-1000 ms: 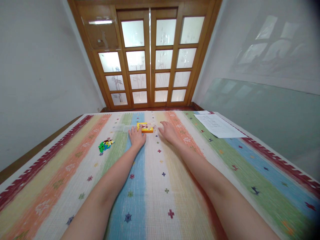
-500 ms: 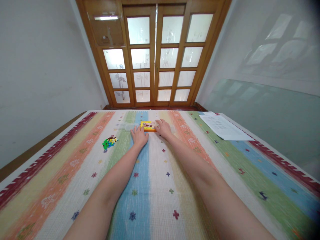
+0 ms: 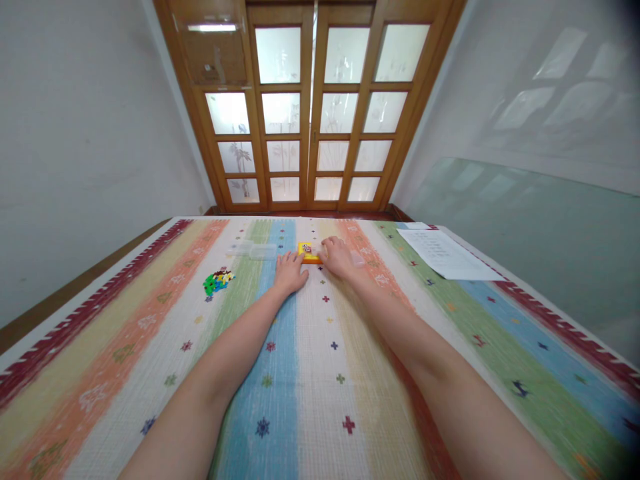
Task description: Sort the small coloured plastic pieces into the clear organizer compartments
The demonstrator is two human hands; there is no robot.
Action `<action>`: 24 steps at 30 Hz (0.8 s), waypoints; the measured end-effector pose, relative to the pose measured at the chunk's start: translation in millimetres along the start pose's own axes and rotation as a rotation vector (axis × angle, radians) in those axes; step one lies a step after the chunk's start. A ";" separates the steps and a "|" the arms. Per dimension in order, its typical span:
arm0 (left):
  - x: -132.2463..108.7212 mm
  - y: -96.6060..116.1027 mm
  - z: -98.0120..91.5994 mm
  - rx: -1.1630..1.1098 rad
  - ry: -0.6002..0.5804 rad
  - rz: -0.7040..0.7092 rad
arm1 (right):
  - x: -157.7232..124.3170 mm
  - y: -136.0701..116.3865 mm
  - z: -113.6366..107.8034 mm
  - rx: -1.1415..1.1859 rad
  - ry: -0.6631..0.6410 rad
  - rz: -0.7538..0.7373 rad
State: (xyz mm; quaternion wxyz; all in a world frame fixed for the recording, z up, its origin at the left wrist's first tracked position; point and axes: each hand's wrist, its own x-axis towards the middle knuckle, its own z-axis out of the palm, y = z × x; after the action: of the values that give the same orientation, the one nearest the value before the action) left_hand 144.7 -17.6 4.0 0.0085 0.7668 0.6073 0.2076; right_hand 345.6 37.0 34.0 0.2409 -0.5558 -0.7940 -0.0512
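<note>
Both hands lie far out on the striped cloth (image 3: pixel 320 400). Left hand (image 3: pixel 290 273) rests flat, palm down, fingers loosely spread, closed on nothing; its fingertips reach just short of the yellow box (image 3: pixel 309 252). Right hand (image 3: pixel 338 257) is curled over the box's right end and touches it; whether the fingers actually clamp the box cannot be told at this range.

Left to right:
- Dark red border of the cloth runs along the left table edge; wood floor below it.
- Small heap of coloured plastic pieces (image 3: pixel 217 281), green, blue and yellow, on the green stripe, well apart from both hands. Open cloth all around it.
- 1 clear plastic container (image 3: pixel 253 250) near the far edge, left of the yellow box. Contents not readable; it looks transparent and faint.
- Yellow box on the pale centre stripe, near the far edge, between the 2 hands. Printed top, detail too small to read.
- Something clear shows just right of the right hand, mostly hidden by it.
- White printed sheet (image 3: pixel 443 253) at the far right corner, text illegible.

Near half of the cloth holds only the 2 forearms.
</note>
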 end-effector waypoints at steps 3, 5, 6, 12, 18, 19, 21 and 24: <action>0.6 -0.9 2.8 -0.055 0.015 0.000 | 5.6 9.7 -0.9 0.037 -0.060 -0.021; 2.3 -2.1 3.7 -0.091 0.047 -0.021 | 8.3 13.1 -1.4 0.044 -0.096 -0.019; 3.9 -3.2 3.2 -0.107 0.071 -0.029 | 9.2 13.3 -1.6 0.045 -0.106 -0.018; 17.9 -33.9 -21.2 -0.128 0.258 -0.208 | 13.4 -13.2 4.8 0.166 -0.080 -0.012; 2.6 -98.8 -49.9 0.056 0.346 -0.415 | 24.9 -65.6 26.8 0.269 -0.084 -0.118; -1.2 -106.4 -50.3 0.076 0.329 -0.441 | 27.1 -72.0 30.2 0.271 -0.095 -0.127; -6.1 -116.0 -47.6 0.088 0.271 -0.479 | 31.1 -81.0 35.6 0.263 -0.108 -0.129; -6.1 -118.8 -40.8 0.094 0.233 -0.492 | 35.3 -85.4 39.3 0.208 -0.108 -0.133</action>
State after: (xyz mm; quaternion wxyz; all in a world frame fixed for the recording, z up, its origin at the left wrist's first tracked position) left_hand 20.0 -1.9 7.9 -0.0471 0.5669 0.7810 0.2577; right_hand 245.9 48.7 30.9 0.2502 -0.4760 -0.8419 0.0456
